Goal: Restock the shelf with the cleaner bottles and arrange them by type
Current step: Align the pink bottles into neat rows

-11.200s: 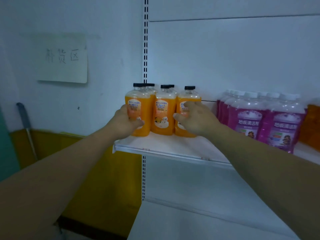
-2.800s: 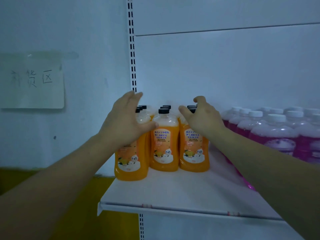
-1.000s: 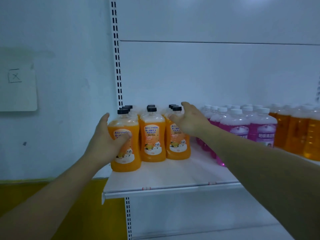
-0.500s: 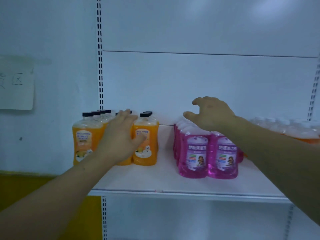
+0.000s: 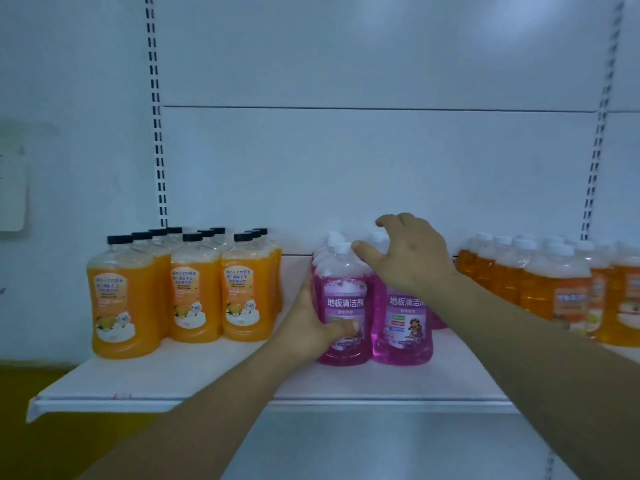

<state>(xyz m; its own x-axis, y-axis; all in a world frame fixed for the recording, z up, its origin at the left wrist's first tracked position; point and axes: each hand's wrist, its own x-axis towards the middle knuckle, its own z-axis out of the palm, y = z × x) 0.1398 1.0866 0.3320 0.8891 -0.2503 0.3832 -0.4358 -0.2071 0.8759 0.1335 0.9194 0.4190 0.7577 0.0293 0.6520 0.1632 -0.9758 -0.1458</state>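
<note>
Groups the pink bottles point(image 5: 401, 344) in the middle of the shelf point(image 5: 207, 379), between orange bottles point(image 5: 195, 296) at left and amber bottles point(image 5: 540, 296) at right, likely to sort by type. Grips the near-left pink one with the left hand point(image 5: 311, 327), thumb across its printed label point(image 5: 344, 301). Spreads the right hand point(image 5: 408, 258), half-curled, over the white caps point(image 5: 341, 245); contact unclear. Clear plastic, rounded shoulders.

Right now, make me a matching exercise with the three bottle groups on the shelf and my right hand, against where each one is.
Column one:
1. opaque orange plastic bottles with black caps
2. translucent pink plastic bottles with white caps
3. clear amber plastic bottles with white caps
4. right hand

Column two:
A. right end of the white metal shelf
B. above the pink bottles' caps
C. left end of the shelf
D. middle of the shelf

Pairs: 1-C, 2-D, 3-A, 4-B.
</note>
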